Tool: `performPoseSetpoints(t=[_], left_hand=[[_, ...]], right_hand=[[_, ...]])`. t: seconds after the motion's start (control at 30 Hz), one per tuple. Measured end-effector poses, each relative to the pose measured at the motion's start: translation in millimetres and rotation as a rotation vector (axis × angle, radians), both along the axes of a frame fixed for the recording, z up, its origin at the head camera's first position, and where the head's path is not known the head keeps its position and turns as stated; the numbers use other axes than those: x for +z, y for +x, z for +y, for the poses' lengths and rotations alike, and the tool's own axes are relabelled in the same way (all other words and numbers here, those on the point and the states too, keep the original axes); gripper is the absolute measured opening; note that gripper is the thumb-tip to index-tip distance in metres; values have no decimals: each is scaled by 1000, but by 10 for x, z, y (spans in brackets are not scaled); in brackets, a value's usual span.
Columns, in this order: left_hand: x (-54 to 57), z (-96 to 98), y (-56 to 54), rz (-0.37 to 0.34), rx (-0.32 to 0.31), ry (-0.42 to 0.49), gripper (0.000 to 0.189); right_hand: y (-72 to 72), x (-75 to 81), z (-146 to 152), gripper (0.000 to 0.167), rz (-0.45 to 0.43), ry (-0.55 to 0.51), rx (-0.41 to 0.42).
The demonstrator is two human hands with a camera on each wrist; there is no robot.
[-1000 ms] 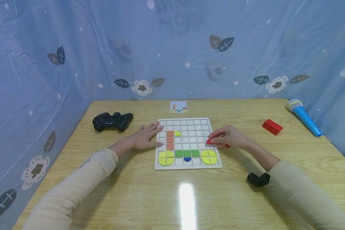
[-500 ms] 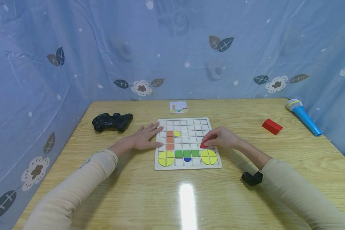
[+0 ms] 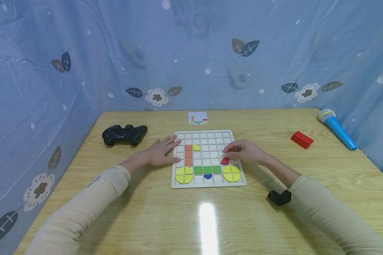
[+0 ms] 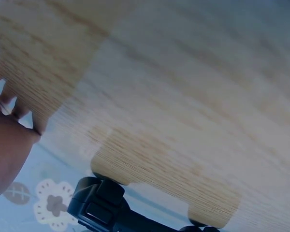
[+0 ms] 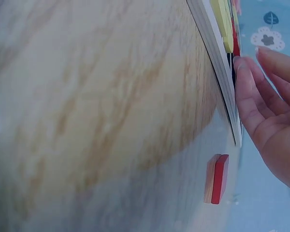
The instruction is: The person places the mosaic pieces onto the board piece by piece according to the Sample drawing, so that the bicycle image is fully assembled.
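My left hand [image 3: 161, 153] lies spread on the left edge of the white grid board [image 3: 207, 135]. Just its thumb side and several fingers [image 4: 19, 108] show in the left wrist view. A red quarter-circle tile [image 3: 225, 161] sits on the board above the right-hand yellow circle [image 3: 231, 174]. My right hand [image 3: 247, 153] hovers close over this tile, thumb and forefinger slightly parted. In the right wrist view its fingertips [image 5: 239, 63] are near the red tile [image 5: 235, 41]. Orange squares [image 3: 188, 154], green squares [image 3: 207, 170] and a blue half-circle [image 3: 207, 176] also lie on the board.
A small pattern card [image 3: 198, 118] lies behind the board. A black game controller [image 3: 124, 135] stands at the left. To the right are a red block [image 3: 301, 140] and a blue toy microphone [image 3: 338, 130]. Blue curtain [image 3: 191, 63] borders the table.
My right hand has moved left over the board and set the red tile in a cell, then drawn its fingers slightly off it. My left hand has stayed put.
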State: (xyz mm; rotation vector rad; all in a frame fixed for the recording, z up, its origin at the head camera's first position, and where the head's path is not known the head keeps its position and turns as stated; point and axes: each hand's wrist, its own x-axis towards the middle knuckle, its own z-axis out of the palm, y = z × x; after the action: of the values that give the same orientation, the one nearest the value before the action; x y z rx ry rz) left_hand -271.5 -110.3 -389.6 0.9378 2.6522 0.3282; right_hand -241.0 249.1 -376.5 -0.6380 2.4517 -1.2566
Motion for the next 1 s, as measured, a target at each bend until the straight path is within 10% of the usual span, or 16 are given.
performPoseSetpoints(t=[1.0], left_hand=[[21, 5, 13, -17, 6, 0, 80]], right_hand=[[-50, 29, -40, 28, -33, 39, 102]])
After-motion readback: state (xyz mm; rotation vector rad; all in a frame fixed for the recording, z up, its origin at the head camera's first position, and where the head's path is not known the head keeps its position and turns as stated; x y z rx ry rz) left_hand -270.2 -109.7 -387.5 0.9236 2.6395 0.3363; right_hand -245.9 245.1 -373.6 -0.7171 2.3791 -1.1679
